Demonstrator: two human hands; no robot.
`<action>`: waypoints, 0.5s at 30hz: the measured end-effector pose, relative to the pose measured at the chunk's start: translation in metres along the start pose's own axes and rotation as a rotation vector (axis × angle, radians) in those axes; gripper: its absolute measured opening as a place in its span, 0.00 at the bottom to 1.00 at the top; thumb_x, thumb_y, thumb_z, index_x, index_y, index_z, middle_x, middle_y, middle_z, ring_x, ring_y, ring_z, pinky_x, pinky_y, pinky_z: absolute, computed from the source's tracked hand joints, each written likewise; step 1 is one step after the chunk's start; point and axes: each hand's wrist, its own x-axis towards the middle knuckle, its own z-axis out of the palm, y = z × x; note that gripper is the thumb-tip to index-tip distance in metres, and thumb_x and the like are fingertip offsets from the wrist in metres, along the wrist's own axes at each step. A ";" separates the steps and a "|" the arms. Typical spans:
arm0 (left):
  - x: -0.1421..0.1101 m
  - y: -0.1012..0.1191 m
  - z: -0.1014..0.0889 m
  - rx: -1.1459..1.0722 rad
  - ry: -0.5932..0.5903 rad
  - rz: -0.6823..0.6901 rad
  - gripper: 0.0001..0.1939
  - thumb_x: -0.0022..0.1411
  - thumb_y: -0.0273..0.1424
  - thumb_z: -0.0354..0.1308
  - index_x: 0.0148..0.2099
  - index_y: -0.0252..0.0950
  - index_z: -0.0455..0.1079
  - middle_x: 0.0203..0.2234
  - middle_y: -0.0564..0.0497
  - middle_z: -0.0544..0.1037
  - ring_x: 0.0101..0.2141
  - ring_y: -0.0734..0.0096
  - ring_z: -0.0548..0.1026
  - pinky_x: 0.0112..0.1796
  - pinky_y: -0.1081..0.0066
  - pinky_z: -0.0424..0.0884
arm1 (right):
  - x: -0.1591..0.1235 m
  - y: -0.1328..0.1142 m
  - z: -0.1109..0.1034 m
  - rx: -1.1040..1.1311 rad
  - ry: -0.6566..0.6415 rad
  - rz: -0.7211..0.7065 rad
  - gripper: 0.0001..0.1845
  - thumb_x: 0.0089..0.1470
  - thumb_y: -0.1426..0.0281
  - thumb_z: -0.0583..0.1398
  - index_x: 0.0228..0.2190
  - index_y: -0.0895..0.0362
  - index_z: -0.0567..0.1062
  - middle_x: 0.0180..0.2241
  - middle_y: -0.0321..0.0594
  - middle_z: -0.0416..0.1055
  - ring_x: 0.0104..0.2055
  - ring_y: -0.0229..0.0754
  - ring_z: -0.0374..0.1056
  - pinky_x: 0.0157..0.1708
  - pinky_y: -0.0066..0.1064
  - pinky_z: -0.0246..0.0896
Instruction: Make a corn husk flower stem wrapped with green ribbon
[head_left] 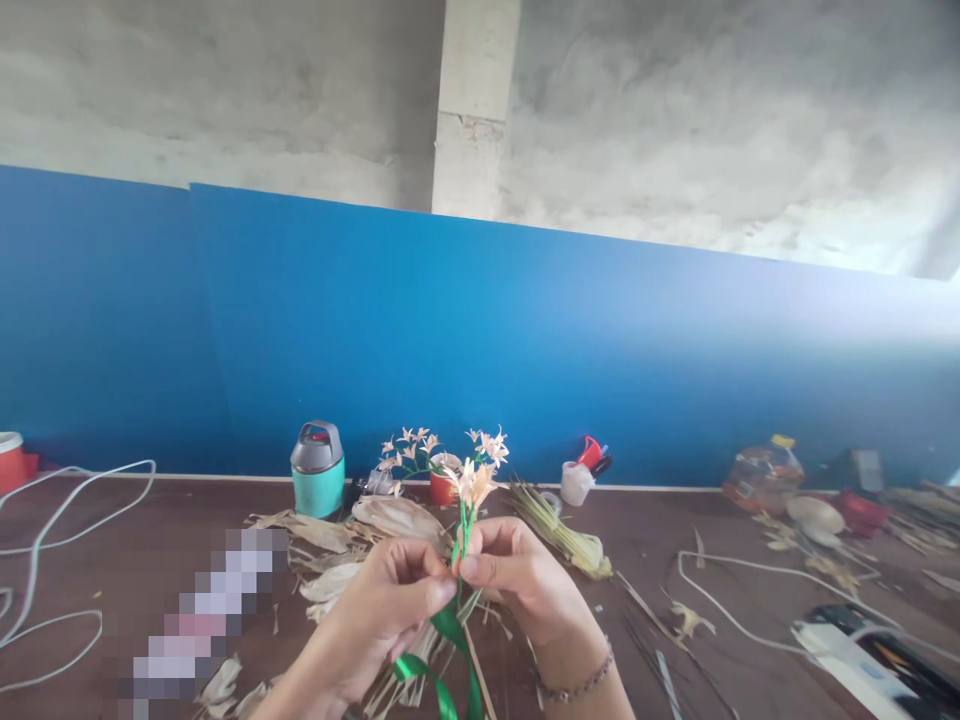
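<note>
A spray of small cream flowers [476, 482] on green-wrapped stems stands upright between my two hands. My right hand [529, 580], a beaded bracelet at its wrist, pinches the stem just below the blossoms. Closed from the other side, my left hand [397, 600] has thumb and forefinger against the stem, on the shiny green ribbon [450, 630]. The ribbon's loose length curls down below my fingers. Exactly where it winds on the stem is hidden by my fingertips. Behind, another flower spray [409, 455] stands near a red can [442, 487].
Dried husks [397, 517] and a bundle of pale green strips [566, 535] lie on the brown table [637, 650]. A teal jug [319, 480], a white cup of tools [576, 483] and a plastic bottle [765, 470] stand along the blue panel. White cables [735, 625] run at both sides.
</note>
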 end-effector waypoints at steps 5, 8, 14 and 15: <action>0.004 -0.002 0.004 0.427 0.232 0.207 0.09 0.49 0.31 0.57 0.20 0.36 0.62 0.13 0.60 0.60 0.16 0.81 0.56 0.18 0.77 0.51 | 0.004 -0.003 0.008 -0.256 0.218 0.003 0.16 0.34 0.64 0.70 0.16 0.60 0.71 0.15 0.29 0.60 0.20 0.30 0.50 0.21 0.26 0.42; 0.006 -0.006 0.006 0.548 0.306 0.299 0.08 0.47 0.29 0.56 0.20 0.35 0.63 0.15 0.57 0.64 0.20 0.77 0.61 0.22 0.76 0.57 | 0.006 -0.001 0.008 -0.348 0.283 0.028 0.16 0.35 0.63 0.69 0.16 0.60 0.70 0.15 0.29 0.59 0.19 0.30 0.49 0.20 0.26 0.40; 0.008 -0.006 0.005 0.241 0.148 -0.003 0.07 0.45 0.33 0.57 0.24 0.37 0.62 0.10 0.64 0.57 0.11 0.85 0.47 0.13 0.78 0.44 | 0.000 -0.005 0.003 -0.298 0.164 0.069 0.16 0.36 0.61 0.69 0.17 0.59 0.71 0.14 0.27 0.57 0.17 0.29 0.46 0.19 0.26 0.40; 0.008 -0.005 0.004 0.188 0.126 -0.010 0.08 0.45 0.33 0.58 0.24 0.37 0.62 0.10 0.65 0.56 0.10 0.86 0.46 0.12 0.78 0.42 | 0.000 -0.006 0.003 -0.283 0.154 0.070 0.17 0.36 0.61 0.69 0.17 0.59 0.71 0.14 0.27 0.56 0.17 0.29 0.46 0.18 0.26 0.40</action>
